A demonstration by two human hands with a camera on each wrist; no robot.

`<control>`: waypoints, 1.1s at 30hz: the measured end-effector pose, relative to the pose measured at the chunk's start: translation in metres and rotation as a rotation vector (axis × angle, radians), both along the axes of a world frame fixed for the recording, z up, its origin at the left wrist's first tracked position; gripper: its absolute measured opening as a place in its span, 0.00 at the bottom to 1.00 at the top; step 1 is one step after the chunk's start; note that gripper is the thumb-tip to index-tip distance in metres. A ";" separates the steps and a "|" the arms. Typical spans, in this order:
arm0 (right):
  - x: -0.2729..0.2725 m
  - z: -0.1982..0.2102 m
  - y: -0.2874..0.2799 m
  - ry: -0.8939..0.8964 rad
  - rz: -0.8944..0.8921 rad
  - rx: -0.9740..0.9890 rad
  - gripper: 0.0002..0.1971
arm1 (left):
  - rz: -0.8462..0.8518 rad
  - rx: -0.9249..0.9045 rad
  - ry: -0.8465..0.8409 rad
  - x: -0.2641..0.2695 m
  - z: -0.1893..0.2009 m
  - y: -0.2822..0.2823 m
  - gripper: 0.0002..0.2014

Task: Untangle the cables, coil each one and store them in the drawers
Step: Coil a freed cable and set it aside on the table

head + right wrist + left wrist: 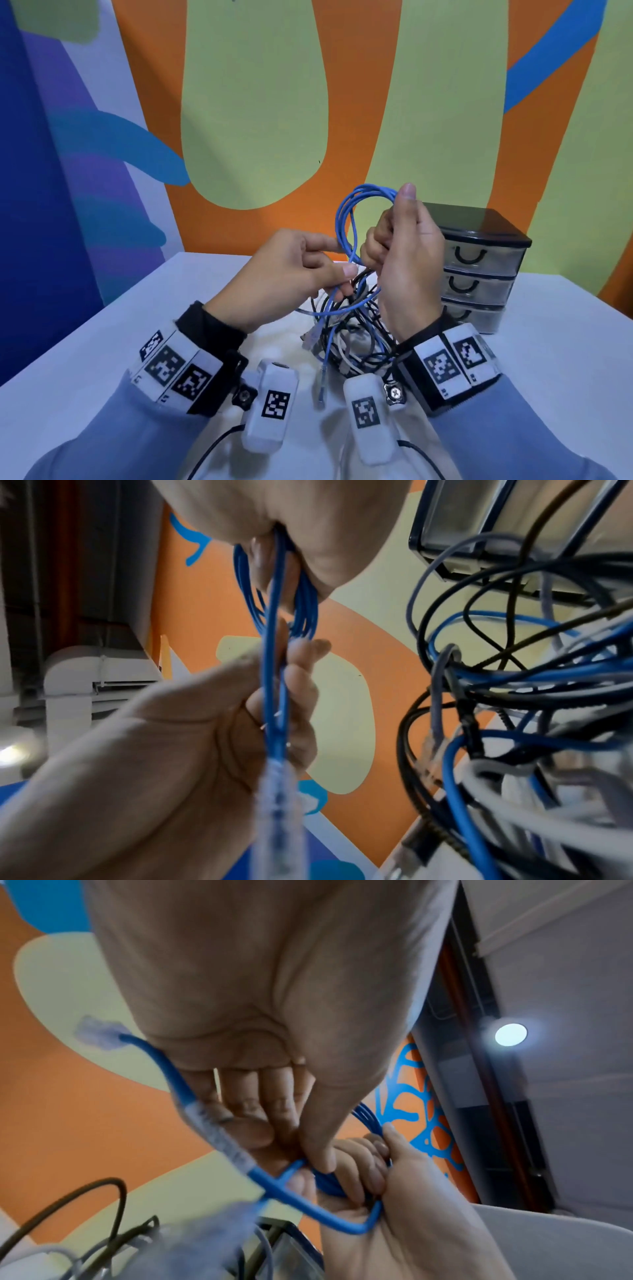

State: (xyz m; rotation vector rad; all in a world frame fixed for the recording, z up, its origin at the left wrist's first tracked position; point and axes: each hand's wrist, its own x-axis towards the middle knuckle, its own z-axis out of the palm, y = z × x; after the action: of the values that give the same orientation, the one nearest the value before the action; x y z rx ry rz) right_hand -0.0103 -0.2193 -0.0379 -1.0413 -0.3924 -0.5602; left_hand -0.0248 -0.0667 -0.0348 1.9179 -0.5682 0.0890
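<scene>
Behind the white table (102, 342) a wall painted in orange, pale green and blue shapes is filling the background. Both hands are working above the table, raised over a tangle of cables (346, 329) that is lying on the surface directly beneath them.

The right hand (407, 260) is gripping a blue cable (346, 222), its fingers curled round the gathered turns and its thumb pointing upward along the side of the coil. Several loops of that cable are standing up from this grip, arching to the left of the thumb. In the right wrist view the strands are running out from between the curled fingers (260, 558) as a tight bundle.

The left hand (291, 270), just left of that grip and touching the right hand's fingers, is pinching a loose stretch of the same blue cable between thumb and fingers. From this pinch the cable is trailing downward toward the tangle. The left wrist view shows a clear plug (97, 1034) at one free end, sticking out past the palm, with a pale label wrapped on the strand near the fingers.

Black, white, grey and further blue leads are crossing one another in the tangle below both grips.

To the right of the right hand, beyond its knuckles, a small drawer unit (479, 267) with a black top and three translucent drawers is standing on the table, all three drawers pushed in.
</scene>
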 end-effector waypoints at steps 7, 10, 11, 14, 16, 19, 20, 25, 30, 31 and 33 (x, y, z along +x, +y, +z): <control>-0.003 0.006 -0.006 -0.024 0.024 0.088 0.23 | 0.358 0.231 -0.316 0.020 -0.011 0.012 0.03; -0.007 0.005 0.003 -0.013 0.126 0.141 0.23 | 0.463 0.267 -0.421 0.025 -0.017 0.009 0.01; -0.007 0.004 0.005 -0.003 0.166 0.164 0.23 | 0.485 0.276 -0.453 0.026 -0.019 0.008 0.02; -0.008 0.003 0.007 0.040 0.293 0.243 0.23 | 0.530 0.326 -0.578 0.024 -0.022 0.003 0.04; -0.007 0.003 0.006 0.071 0.358 0.289 0.23 | 0.505 0.282 -0.565 0.023 -0.022 0.001 0.05; -0.002 0.000 0.007 0.116 0.405 0.341 0.21 | 0.361 0.018 -0.335 0.019 -0.018 -0.003 0.04; -0.001 -0.001 0.008 0.131 0.387 0.353 0.21 | 0.279 -0.092 -0.248 0.016 -0.015 -0.006 0.05; 0.005 -0.008 0.009 0.174 0.027 0.139 0.23 | 0.032 -0.404 0.017 0.009 -0.009 -0.011 0.14; 0.014 -0.018 0.009 0.169 -0.295 -0.179 0.24 | 0.057 -0.480 0.004 0.003 -0.009 -0.018 0.15; 0.015 -0.020 0.010 0.173 -0.303 -0.187 0.25 | 0.060 -0.508 0.004 0.003 -0.009 -0.018 0.13; 0.014 -0.019 0.010 0.170 -0.261 -0.144 0.26 | 0.038 -0.562 0.049 0.004 -0.010 -0.017 0.11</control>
State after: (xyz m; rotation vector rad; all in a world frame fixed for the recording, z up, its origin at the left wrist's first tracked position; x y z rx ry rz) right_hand 0.0041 -0.2094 -0.0571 -1.2791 -0.1478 -0.6773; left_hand -0.0206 -0.0835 -0.0444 1.3797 -0.4171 0.2029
